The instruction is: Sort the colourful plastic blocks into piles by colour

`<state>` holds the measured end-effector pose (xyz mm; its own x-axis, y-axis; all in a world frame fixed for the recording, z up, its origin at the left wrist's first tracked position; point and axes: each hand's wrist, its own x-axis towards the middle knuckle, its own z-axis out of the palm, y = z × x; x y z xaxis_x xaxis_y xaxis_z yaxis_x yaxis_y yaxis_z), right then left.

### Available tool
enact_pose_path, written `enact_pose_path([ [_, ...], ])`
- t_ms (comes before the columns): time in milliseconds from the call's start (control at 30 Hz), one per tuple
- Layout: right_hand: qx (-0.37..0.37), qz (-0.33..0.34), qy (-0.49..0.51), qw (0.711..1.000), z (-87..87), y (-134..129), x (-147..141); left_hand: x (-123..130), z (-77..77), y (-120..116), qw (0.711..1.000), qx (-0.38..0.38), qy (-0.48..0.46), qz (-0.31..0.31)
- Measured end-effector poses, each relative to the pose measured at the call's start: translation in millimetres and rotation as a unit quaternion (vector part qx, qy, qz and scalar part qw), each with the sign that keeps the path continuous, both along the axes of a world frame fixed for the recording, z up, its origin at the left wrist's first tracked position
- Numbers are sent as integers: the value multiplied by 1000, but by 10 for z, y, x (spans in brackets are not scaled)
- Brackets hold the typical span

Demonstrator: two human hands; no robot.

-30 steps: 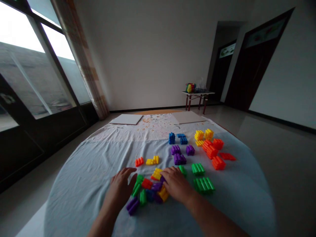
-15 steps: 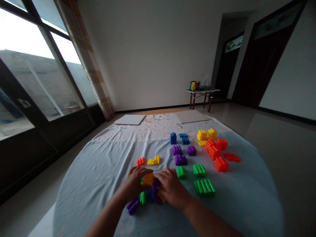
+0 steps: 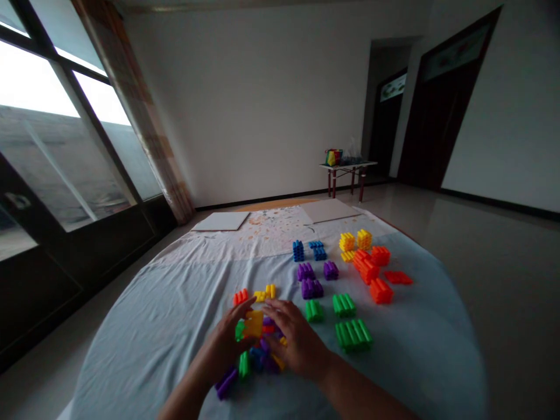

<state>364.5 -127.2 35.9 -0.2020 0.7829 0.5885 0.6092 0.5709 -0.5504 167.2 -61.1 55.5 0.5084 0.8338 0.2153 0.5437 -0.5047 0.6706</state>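
Note:
My left hand [image 3: 225, 332] has its fingers and thumb around a yellow-orange building block [image 3: 254, 324], with a bit of green block [image 3: 239, 331] showing beside it. Facing it, my right hand [image 3: 300, 341] hovers with fingers spread and thumb apart, and I see nothing held in it. Under and between both hands lies a mixed pile of blocks: a green block [image 3: 244, 366], a purple block [image 3: 226, 382], a blue block [image 3: 257, 359] and some red and yellow pieces. My hands partly hide this pile.
Right of my hands, blocks lie grouped by colour: green blocks [image 3: 353, 335], purple blocks [image 3: 311, 288], blue blocks [image 3: 298, 251], orange-red blocks [image 3: 366, 267] and yellow blocks [image 3: 364, 239]. Small orange pieces [image 3: 240, 297] and yellow pieces [image 3: 265, 293] sit just beyond. Flat boards [image 3: 221, 221] lie at the far edge.
My right hand has loosened and spread its fingers, uncovering red and purple pieces in the pile. My left hand keeps the yellow-orange block. The whole view has turned slightly.

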Motion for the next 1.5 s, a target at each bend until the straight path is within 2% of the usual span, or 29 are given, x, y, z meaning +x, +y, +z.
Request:
enact_pose_path([
  [133, -41, 25, -18, 999, 25, -1, 29, 60, -100, 53, 1000, 9, 0, -21],
  [267, -69, 27, -20, 997, 13, 39, 60, 35, -301, 181, 998, 15, -18, -65],
  [400, -96, -7, -17, 995, -18, 50, 56, -108, -424, 286, 997, 58, -28, -44],
  [500, -122, -37, -11, 992, -38, 41, 46, -316, -394, 401, 995, 91, -25, 22],
  [600, -149, -43, -40, 987, -43, 25, 47, -540, -356, 516, 981, 113, -22, 155],
  [700, -166, -36, -72, 983, -25, -6, 54, -667, -360, 527, 953, 87, 40, 288],
  [933, -151, -25, -37, 987, 100, -78, 87, -617, -529, 408, 921, 50, 118, 367],
  [1067, -144, 2, -47, 988, 159, -48, 54, -599, -609, 383, 917, 39, 148, 369],
  [1233, -159, -11, -111, 981, 200, 32, -37, -578, -581, 334, 920, 35, 175, 348],
  [1400, -165, -16, -202, 965, 162, 86, -70, -584, -529, 347, 920, 21, 192, 341],
  [1500, -162, -5, -234, 958, 148, 115, -82, -652, -599, 426, 917, 6, 211, 340],
])
